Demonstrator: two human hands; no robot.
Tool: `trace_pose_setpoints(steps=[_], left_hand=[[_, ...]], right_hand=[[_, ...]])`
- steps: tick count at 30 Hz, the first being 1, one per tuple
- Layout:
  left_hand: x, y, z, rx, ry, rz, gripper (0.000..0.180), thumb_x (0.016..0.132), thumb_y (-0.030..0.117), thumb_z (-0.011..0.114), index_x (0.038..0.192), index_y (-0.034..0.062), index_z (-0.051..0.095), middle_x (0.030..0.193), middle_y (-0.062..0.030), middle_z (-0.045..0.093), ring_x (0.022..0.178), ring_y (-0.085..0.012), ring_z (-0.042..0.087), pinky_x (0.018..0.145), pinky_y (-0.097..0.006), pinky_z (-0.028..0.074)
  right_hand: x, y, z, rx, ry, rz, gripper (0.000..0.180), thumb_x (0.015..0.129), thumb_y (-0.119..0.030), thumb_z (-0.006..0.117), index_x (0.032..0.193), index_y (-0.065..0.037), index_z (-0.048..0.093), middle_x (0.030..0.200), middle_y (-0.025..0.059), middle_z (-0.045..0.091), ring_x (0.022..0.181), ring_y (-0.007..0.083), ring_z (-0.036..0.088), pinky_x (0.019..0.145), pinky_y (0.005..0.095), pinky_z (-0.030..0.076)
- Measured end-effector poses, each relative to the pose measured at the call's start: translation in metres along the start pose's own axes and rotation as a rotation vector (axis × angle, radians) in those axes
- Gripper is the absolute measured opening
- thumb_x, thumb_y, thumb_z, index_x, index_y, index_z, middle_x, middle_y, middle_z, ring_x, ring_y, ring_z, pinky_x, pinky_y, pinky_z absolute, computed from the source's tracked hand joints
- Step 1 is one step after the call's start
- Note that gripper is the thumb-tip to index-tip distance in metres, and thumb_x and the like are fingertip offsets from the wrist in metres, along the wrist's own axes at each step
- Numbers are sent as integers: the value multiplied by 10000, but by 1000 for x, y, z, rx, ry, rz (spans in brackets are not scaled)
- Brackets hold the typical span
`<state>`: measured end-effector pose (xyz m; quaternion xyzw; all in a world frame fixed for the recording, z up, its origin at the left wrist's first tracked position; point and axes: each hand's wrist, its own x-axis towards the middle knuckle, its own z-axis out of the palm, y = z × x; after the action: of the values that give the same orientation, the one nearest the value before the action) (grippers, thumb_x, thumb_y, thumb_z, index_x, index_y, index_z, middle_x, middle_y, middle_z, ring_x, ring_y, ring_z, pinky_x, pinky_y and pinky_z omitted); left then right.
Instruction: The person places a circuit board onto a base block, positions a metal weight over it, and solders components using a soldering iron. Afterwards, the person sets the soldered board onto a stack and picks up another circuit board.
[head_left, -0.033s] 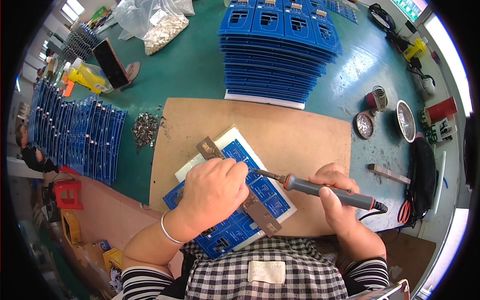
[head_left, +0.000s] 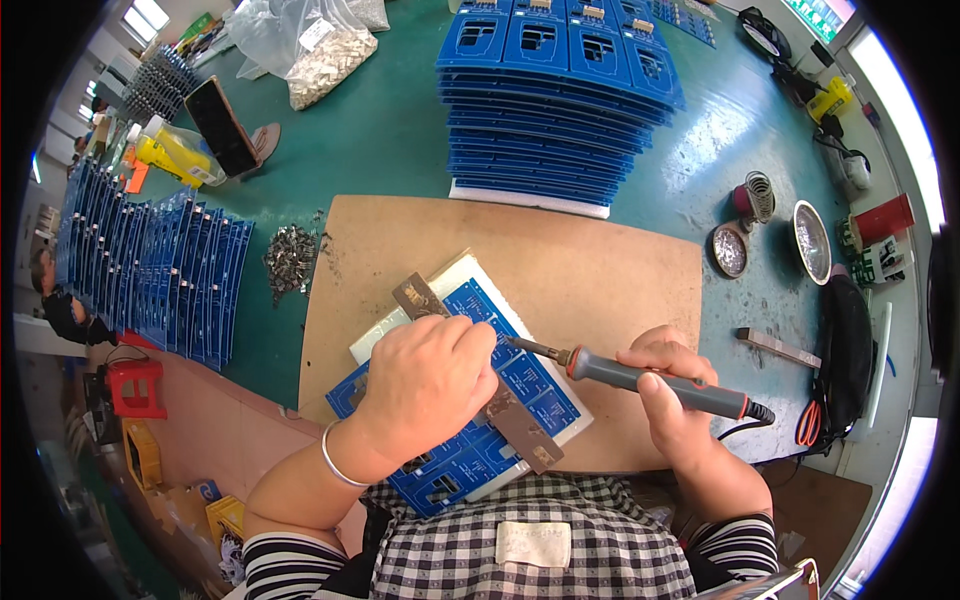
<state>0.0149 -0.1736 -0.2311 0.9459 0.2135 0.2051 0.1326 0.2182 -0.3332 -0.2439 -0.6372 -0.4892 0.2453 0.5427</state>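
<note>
My right hand (head_left: 670,385) is wrapped round the grey and orange handle of a soldering iron (head_left: 640,378). The iron's tip points left, at the blue circuit board (head_left: 525,375) close to my left knuckles. My left hand (head_left: 430,380) is closed above the board, its fingertips hidden beneath it, so what they hold cannot be seen. A brown flat bar (head_left: 525,430) lies diagonally across the board and passes under my left hand. Under the board, a whitish pad (head_left: 480,272) shows at the edges.
A brown work sheet (head_left: 620,270) covers the green table (head_left: 400,130). Stacked blue boards (head_left: 550,130) stand behind it, upright boards (head_left: 150,270) at left. Metal pins (head_left: 290,260) lie beside the sheet. Rightward are a small tin (head_left: 729,252), coiled iron holder (head_left: 759,195), metal bar (head_left: 778,347) and scissors (head_left: 808,424).
</note>
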Motion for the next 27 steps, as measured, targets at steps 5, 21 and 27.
trace_pose_setpoints(steps=[5, 21, 27], left_hand=[[2, 0, -1, 17, -24, -11, 167, 672, 23, 650, 684, 82, 495, 611, -70, 504, 558, -258, 536, 490, -374, 418], [0, -7, -10, 6, -52, -31, 77, 745, 78, 692, 743, 104, 620, 630, -33, 575, 618, -251, 598, 589, -380, 445], [-8, 1, -10, -113, 19, -94, 113, 735, 56, 692, 793, 76, 597, 655, -43, 600, 604, -262, 579, 620, -393, 414]], right_hand=[[3, 1, 2, 12, 8, 3, 203, 804, -157, 661, 907, 8, 718, 793, 84, 626, 777, 213, 566, 762, 352, 427], [6, 1, -1, -25, -12, -43, 222, 802, -200, 658, 879, 0, 717, 770, 94, 620, 774, 222, 570, 763, 358, 430], [-1, -3, -7, 8, 4, -21, 215, 789, -195, 657, 860, 1, 709, 761, 100, 624, 770, 221, 566, 748, 352, 431]])
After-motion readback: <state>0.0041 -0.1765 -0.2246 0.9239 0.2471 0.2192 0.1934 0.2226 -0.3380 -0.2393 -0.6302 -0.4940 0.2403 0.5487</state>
